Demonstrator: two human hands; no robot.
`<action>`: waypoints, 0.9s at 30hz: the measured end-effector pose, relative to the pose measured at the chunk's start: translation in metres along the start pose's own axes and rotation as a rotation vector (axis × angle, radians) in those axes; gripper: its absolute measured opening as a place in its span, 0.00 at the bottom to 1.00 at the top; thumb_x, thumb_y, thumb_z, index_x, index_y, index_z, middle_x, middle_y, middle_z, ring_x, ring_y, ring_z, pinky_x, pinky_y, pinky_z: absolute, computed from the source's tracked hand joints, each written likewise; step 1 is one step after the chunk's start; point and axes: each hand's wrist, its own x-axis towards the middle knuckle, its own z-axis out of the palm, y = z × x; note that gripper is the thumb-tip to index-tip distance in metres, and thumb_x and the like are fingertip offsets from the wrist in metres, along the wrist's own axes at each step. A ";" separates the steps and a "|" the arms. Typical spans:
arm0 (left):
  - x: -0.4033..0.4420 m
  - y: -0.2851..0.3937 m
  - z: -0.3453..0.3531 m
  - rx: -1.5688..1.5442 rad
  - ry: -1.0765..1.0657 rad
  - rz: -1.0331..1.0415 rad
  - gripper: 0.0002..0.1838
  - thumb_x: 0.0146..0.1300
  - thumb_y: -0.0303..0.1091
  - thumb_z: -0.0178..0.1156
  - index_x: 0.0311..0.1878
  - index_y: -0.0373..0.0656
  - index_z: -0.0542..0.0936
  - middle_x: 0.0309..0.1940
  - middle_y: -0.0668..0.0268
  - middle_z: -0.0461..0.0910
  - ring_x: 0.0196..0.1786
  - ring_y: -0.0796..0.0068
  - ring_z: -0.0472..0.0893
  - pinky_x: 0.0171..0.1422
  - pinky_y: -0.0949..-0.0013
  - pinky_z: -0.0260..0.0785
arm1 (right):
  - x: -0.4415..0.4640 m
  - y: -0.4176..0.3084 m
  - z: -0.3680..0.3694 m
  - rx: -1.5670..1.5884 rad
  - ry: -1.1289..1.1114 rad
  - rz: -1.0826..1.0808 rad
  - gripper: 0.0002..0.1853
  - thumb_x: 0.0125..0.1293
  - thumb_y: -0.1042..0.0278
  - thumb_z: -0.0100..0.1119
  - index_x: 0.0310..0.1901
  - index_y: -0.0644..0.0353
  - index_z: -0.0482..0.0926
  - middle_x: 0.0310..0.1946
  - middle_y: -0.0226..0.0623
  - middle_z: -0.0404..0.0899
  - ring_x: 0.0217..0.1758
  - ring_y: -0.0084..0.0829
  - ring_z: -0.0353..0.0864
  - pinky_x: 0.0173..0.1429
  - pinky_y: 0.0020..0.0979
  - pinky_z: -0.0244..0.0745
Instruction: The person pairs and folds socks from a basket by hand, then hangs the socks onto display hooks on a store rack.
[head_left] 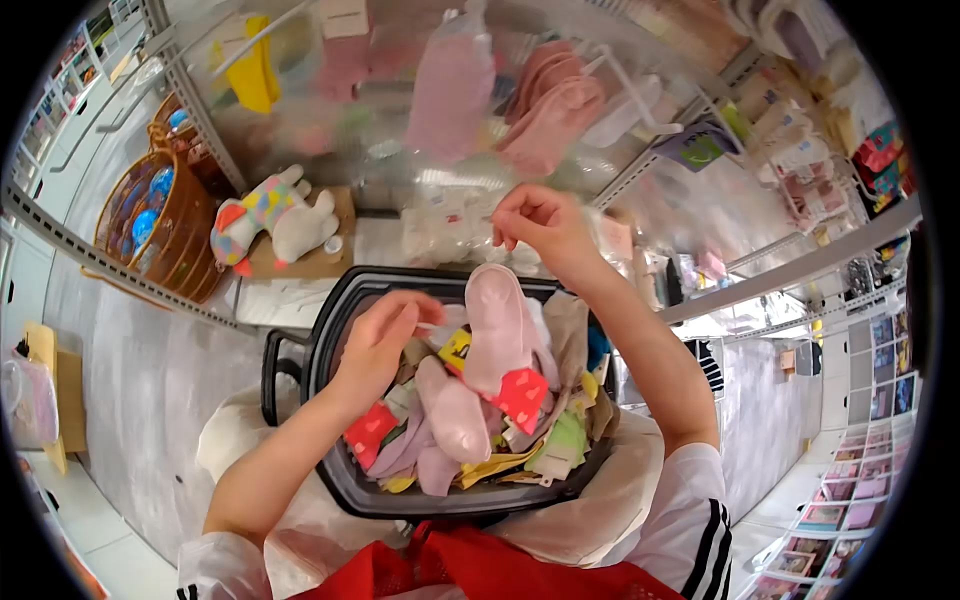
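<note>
A dark grey basket (325,452) sits between my legs, heaped with socks. Two pale pink socks lie on top: one pink sock (497,325) points away from me, the other pink sock (452,405) lies nearer. My left hand (380,338) is over the basket's left side, fingers stretched toward the first sock with a small gap between. Beyond the basket's far rim, my right hand (540,225) has its fingers curled into a pinch above that sock. Whatever is between those fingertips, if anything, is too small to make out. A red patterned piece (520,398) lies beside the socks.
Ahead stands a metal display rack with pink socks (555,105) and yellow socks (252,75) on hooks. A plush toy (275,218) sits on a cardboard box at its base. To the left is a wicker basket (165,215) holding blue balls. A metal bar (790,262) crosses the right side.
</note>
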 end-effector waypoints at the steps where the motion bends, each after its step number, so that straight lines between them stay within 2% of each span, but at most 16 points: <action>1: 0.002 0.001 -0.004 -0.009 0.001 -0.018 0.14 0.67 0.38 0.40 0.41 0.37 0.70 0.38 0.63 0.74 0.42 0.75 0.74 0.50 0.71 0.64 | 0.002 0.010 0.002 -0.004 0.057 0.007 0.03 0.57 0.74 0.54 0.30 0.65 0.74 0.22 0.28 0.74 0.26 0.17 0.72 0.33 0.20 0.67; 3: 0.005 0.003 -0.011 -0.030 0.003 -0.056 0.14 0.67 0.38 0.40 0.41 0.37 0.70 0.38 0.63 0.74 0.42 0.75 0.74 0.49 0.72 0.64 | 0.001 0.048 -0.009 -0.015 0.169 0.026 0.03 0.57 0.74 0.54 0.31 0.65 0.74 0.23 0.29 0.74 0.27 0.17 0.72 0.32 0.20 0.68; 4: 0.006 0.004 -0.015 -0.062 0.008 -0.044 0.14 0.66 0.39 0.41 0.41 0.37 0.70 0.37 0.64 0.74 0.42 0.75 0.74 0.48 0.73 0.64 | 0.000 0.079 -0.015 -0.078 0.248 0.042 0.05 0.56 0.72 0.55 0.31 0.64 0.74 0.27 0.33 0.75 0.29 0.20 0.73 0.34 0.22 0.68; 7: 0.011 0.007 -0.020 -0.107 0.081 -0.055 0.15 0.66 0.41 0.41 0.41 0.38 0.70 0.37 0.64 0.74 0.41 0.75 0.74 0.47 0.73 0.65 | -0.022 0.172 -0.008 -0.402 0.265 0.159 0.10 0.52 0.69 0.58 0.35 0.63 0.74 0.32 0.38 0.76 0.35 0.28 0.75 0.38 0.26 0.69; 10: 0.015 0.004 -0.024 -0.124 0.104 -0.058 0.16 0.66 0.42 0.40 0.40 0.39 0.70 0.37 0.65 0.73 0.40 0.76 0.73 0.46 0.73 0.64 | -0.028 0.176 0.014 -0.818 0.452 -0.242 0.16 0.49 0.66 0.60 0.41 0.61 0.74 0.35 0.43 0.76 0.42 0.37 0.73 0.44 0.31 0.68; 13: 0.015 -0.001 -0.022 -0.127 0.104 -0.095 0.15 0.66 0.41 0.41 0.40 0.39 0.70 0.37 0.65 0.73 0.40 0.76 0.73 0.46 0.74 0.64 | -0.025 0.173 0.030 -1.191 0.669 0.077 0.20 0.47 0.67 0.62 0.44 0.60 0.73 0.36 0.42 0.76 0.47 0.40 0.71 0.46 0.33 0.67; 16: 0.014 -0.004 -0.019 -0.118 0.077 -0.140 0.14 0.66 0.40 0.42 0.41 0.40 0.70 0.37 0.65 0.73 0.40 0.77 0.73 0.46 0.74 0.64 | -0.026 0.166 0.021 -1.017 0.494 0.260 0.19 0.46 0.70 0.62 0.43 0.60 0.73 0.36 0.42 0.77 0.44 0.41 0.73 0.44 0.33 0.68; 19: 0.015 -0.008 -0.019 -0.093 0.057 -0.180 0.13 0.65 0.40 0.43 0.42 0.40 0.70 0.39 0.65 0.74 0.42 0.77 0.73 0.47 0.73 0.64 | -0.035 0.153 0.015 -0.679 0.573 0.015 0.17 0.47 0.75 0.60 0.42 0.61 0.73 0.34 0.40 0.77 0.37 0.35 0.76 0.39 0.29 0.69; 21: 0.012 -0.010 -0.017 -0.066 0.037 -0.197 0.13 0.65 0.39 0.44 0.44 0.40 0.70 0.41 0.65 0.73 0.45 0.76 0.73 0.49 0.72 0.63 | -0.046 0.128 0.017 -0.435 0.536 0.056 0.15 0.49 0.78 0.56 0.42 0.62 0.72 0.33 0.38 0.77 0.33 0.29 0.76 0.36 0.25 0.69; 25: 0.011 -0.035 -0.004 0.250 0.036 0.174 0.15 0.62 0.34 0.48 0.51 0.39 0.67 0.48 0.64 0.71 0.52 0.74 0.69 0.55 0.70 0.61 | -0.074 0.048 0.037 0.031 0.418 0.088 0.14 0.54 0.81 0.51 0.45 0.64 0.70 0.33 0.34 0.77 0.31 0.17 0.73 0.33 0.19 0.69; 27: 0.005 -0.034 0.010 0.455 0.044 0.382 0.19 0.61 0.32 0.51 0.55 0.38 0.65 0.52 0.64 0.69 0.56 0.73 0.67 0.56 0.70 0.60 | -0.089 0.016 0.048 0.141 0.346 0.126 0.13 0.57 0.80 0.50 0.46 0.66 0.69 0.35 0.34 0.76 0.32 0.17 0.74 0.35 0.18 0.69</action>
